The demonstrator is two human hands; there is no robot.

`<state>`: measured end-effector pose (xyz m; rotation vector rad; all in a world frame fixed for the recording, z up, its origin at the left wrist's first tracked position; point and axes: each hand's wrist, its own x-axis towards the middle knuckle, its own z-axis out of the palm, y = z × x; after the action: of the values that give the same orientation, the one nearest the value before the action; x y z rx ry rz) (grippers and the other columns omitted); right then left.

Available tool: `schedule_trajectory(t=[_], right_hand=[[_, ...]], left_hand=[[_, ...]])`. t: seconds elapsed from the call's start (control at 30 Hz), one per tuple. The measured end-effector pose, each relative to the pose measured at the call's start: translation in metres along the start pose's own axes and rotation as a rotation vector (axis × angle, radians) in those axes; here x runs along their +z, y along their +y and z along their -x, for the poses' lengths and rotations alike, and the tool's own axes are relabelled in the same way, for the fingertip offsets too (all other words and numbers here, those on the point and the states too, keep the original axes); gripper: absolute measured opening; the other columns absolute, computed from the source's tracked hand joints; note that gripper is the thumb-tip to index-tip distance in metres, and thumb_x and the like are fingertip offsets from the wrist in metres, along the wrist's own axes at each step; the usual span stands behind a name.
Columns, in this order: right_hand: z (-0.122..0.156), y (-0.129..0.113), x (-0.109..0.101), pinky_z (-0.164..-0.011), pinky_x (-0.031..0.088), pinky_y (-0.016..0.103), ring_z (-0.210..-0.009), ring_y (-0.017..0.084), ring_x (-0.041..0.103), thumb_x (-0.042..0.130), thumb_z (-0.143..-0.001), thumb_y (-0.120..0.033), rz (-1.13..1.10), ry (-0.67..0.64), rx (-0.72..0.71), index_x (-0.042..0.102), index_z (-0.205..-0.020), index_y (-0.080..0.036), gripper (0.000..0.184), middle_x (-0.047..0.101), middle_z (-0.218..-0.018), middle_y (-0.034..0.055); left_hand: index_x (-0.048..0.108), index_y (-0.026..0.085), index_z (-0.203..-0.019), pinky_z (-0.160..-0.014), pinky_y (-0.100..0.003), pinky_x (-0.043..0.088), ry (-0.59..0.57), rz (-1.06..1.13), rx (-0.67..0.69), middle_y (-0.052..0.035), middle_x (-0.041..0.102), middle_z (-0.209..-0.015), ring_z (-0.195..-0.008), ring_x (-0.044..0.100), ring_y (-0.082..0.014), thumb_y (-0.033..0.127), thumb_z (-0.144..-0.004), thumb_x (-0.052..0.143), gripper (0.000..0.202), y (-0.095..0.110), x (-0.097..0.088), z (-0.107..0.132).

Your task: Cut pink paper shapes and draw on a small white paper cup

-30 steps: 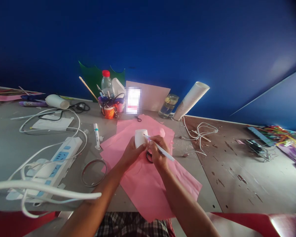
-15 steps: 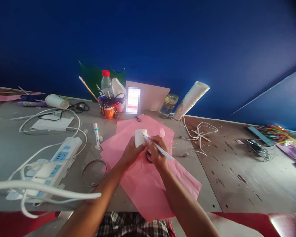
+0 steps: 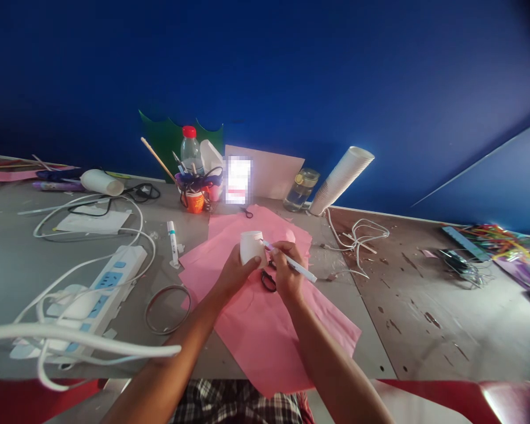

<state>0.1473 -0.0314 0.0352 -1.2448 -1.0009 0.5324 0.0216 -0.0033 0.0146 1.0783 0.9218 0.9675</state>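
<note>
A white paper cup (image 3: pixel 251 247) is in my left hand (image 3: pixel 239 272), whose thumb lies across its lower side. My right hand (image 3: pixel 288 272) grips a white marker (image 3: pixel 301 270) with a purple tip. The tip is at the cup's right side near its upper edge; whether it touches I cannot tell. Beneath both hands spreads a pink paper sheet (image 3: pixel 265 335). Black-handled scissors (image 3: pixel 268 281) lie on the sheet between my wrists, partly hidden by my right hand.
On the left are a power strip (image 3: pixel 110 282) with white cables, a tape roll (image 3: pixel 168 309) and another marker (image 3: pixel 172 241). Toward the wall stand a pen holder (image 3: pixel 195 201), a lit screen (image 3: pixel 238 179), a glass jar (image 3: pixel 301 191) and a leaning stack of paper cups (image 3: pixel 342 179).
My right hand and the marker have shifted slightly right, from the cup's front to its right side. More of the scissors shows. My left hand holds the cup nearly in place.
</note>
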Motion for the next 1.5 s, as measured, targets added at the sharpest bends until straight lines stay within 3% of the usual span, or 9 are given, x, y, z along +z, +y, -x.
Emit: schedule_trajectory(t=[0.27,0.47,0.73,0.9,1.2,1.5], right_hand=[[-0.003,0.010,-0.001,-0.054,0.046,0.026,-0.060,0.015,0.059,0.061,-0.077,-0.033,-0.058,0.028,0.072,0.065,-0.078,-0.020,0.013,0.065,-0.067,-0.0014],[-0.003,0.022,-0.003,-0.058,0.048,0.027,-0.061,0.014,0.058,0.061,-0.082,-0.034,-0.197,0.029,0.037,0.066,-0.081,-0.021,0.014,0.061,-0.064,-0.0034],[0.001,0.006,-0.002,-0.053,0.045,0.027,-0.056,0.014,0.054,0.061,-0.079,-0.032,-0.036,-0.024,-0.064,0.067,-0.078,-0.022,0.011,0.062,-0.063,-0.0033],[0.000,0.004,-0.002,-0.055,0.046,0.027,-0.057,0.014,0.055,0.060,-0.080,-0.033,-0.024,-0.032,-0.070,0.066,-0.078,-0.022,0.012,0.063,-0.065,-0.0028],[0.002,0.001,-0.004,-0.061,0.049,0.029,-0.065,0.016,0.060,0.059,-0.081,-0.033,0.049,-0.054,-0.089,0.065,-0.080,-0.022,0.013,0.066,-0.071,-0.0008],[-0.001,0.003,-0.001,-0.052,0.044,0.026,-0.055,0.014,0.055,0.060,-0.078,-0.034,-0.023,0.010,0.030,0.066,-0.079,-0.021,0.014,0.063,-0.062,-0.0027]], left_hand=[[0.059,0.016,-0.119,-0.067,-0.028,0.051,-0.005,0.030,0.001,-0.0059,0.069,-0.094,-0.084,0.065,-0.0205,0.042,-0.077,0.079,0.054,0.002,0.001,0.001],[0.060,0.016,-0.118,-0.066,-0.028,0.049,-0.016,0.028,0.027,-0.0054,0.069,-0.090,-0.083,0.065,-0.0212,0.044,-0.075,0.080,0.056,0.002,0.001,0.001],[0.062,0.015,-0.113,-0.076,-0.032,0.052,-0.051,0.022,0.072,-0.0074,0.071,-0.097,-0.091,0.066,-0.0235,0.045,-0.076,0.078,0.050,0.002,0.001,0.000],[0.060,0.016,-0.119,-0.083,-0.034,0.052,-0.048,0.001,0.090,-0.0090,0.071,-0.108,-0.101,0.066,-0.0255,0.044,-0.076,0.079,0.055,0.001,0.001,0.001],[0.062,0.016,-0.114,-0.084,-0.036,0.053,-0.025,-0.044,0.072,-0.0093,0.071,-0.105,-0.099,0.067,-0.0266,0.048,-0.075,0.079,0.053,0.004,0.001,0.003],[0.056,0.015,-0.124,-0.088,-0.038,0.054,-0.023,0.010,0.060,-0.0129,0.069,-0.118,-0.109,0.066,-0.0291,0.047,-0.074,0.080,0.064,-0.002,0.001,0.000]])
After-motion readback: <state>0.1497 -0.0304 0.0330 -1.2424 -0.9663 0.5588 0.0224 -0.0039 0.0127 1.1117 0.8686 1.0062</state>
